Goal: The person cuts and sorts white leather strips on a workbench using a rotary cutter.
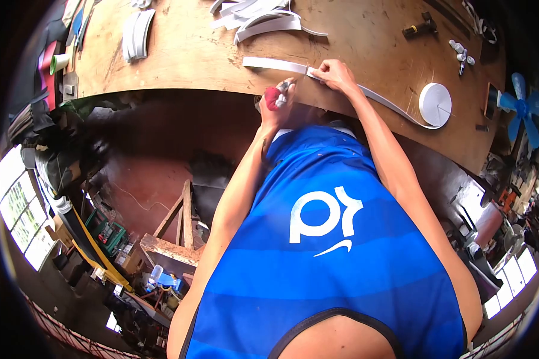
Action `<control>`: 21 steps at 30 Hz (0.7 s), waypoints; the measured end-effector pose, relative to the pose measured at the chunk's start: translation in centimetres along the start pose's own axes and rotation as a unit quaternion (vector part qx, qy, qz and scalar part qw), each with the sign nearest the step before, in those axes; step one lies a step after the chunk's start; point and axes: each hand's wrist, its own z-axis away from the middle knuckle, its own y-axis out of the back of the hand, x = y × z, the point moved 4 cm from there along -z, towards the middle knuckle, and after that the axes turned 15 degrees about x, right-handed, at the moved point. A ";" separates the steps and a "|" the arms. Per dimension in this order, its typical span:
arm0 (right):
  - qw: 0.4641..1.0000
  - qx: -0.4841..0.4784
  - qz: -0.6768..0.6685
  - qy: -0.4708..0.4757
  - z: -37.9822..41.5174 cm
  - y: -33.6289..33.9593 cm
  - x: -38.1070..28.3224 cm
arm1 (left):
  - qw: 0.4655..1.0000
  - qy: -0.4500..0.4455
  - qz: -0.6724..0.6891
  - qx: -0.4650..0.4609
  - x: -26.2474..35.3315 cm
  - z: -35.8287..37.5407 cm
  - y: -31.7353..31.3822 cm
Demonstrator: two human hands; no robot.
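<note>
Blue sleeveless jersey (365,275), nearest item, with white lettering; worn below and left of the roll of white edging strip (435,103), the landmark for all entries.

Counter (371,54), wooden, scuffed; directly beneath the roll. Running leftward from the roll: long flat white strip (395,107), slightly bowed, along the near side of the counter. Farther left in the same line: short white length (272,63), with a dark joint or cut line at its right end; whether severed, not possible to tell.

Right hand (338,76): left of the roll, fingers closed on the white strip just beside that line. Left hand (274,116): farther left and nearer the body, curled around a small red-and-white object (272,99), type unclear; apart from the strip.

Also listed: pile of white offcuts (266,24), left of and beyond the roll; stacked curved white pieces (139,36), far left of it; black-handled tool (422,29), beyond it; blue fan (523,107), right of it.

Handling notes, as judgement: best kept flat, with light, even fingertip pressure close to the line; slack left toward the roll to avoid tugging or twisting; both edges kept level; red-and-white object held clear of the strip's face.
</note>
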 end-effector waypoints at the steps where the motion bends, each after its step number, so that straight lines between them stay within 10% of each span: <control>1: 1.000 -0.002 -0.012 -0.001 0.6 0.4 -0.2 | 1.000 0.012 0.011 0.005 -0.9 -0.2 0.3; 6: 0.998 0.024 -0.045 0.030 1.4 0.5 0.9 | 0.996 -0.078 0.023 0.028 1.1 -2.8 2.3; 8: 0.993 0.093 -0.062 0.042 1.9 1.7 0.4 | 0.983 -0.143 -0.051 -0.105 0.5 -4.5 1.9; 10: 0.989 0.107 -0.093 0.043 1.3 1.3 1.6 | 0.966 -0.020 -0.119 -0.231 3.4 -4.7 2.8; 15: 0.972 0.202 -0.099 0.068 0.2 3.4 2.8 | 0.815 -0.256 -0.423 -0.302 6.3 -6.3 -0.7; 21: 0.968 0.220 -0.120 0.003 1.1 5.5 5.4 | 0.809 -0.129 -0.408 -0.402 8.5 -9.1 -6.2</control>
